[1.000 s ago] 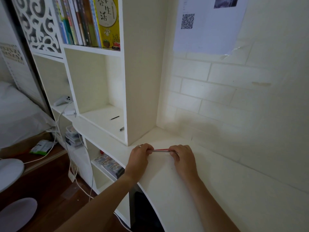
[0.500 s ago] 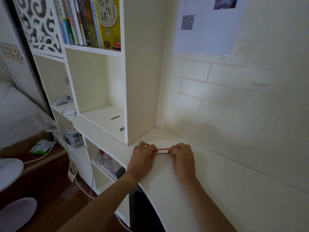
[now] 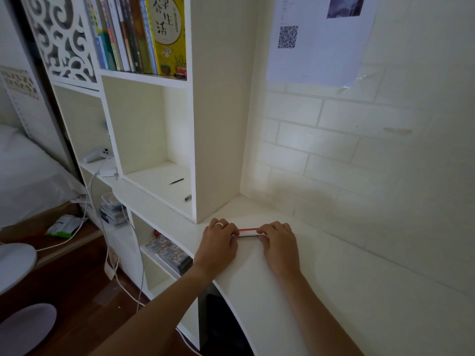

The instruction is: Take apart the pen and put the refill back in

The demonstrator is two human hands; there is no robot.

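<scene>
Left hand (image 3: 218,244) and right hand (image 3: 279,244), fingers curled, pinch red barrel (image 3: 248,230) and dark refill (image 3: 248,236) (parallel).

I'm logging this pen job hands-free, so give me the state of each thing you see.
Left hand: closed on both rods' left ends.
Right hand: closed on their right ends.
Thin red rod: level, held between hands.
Thin dark rod: parallel, just nearer.
White desk: under both hands.
</scene>
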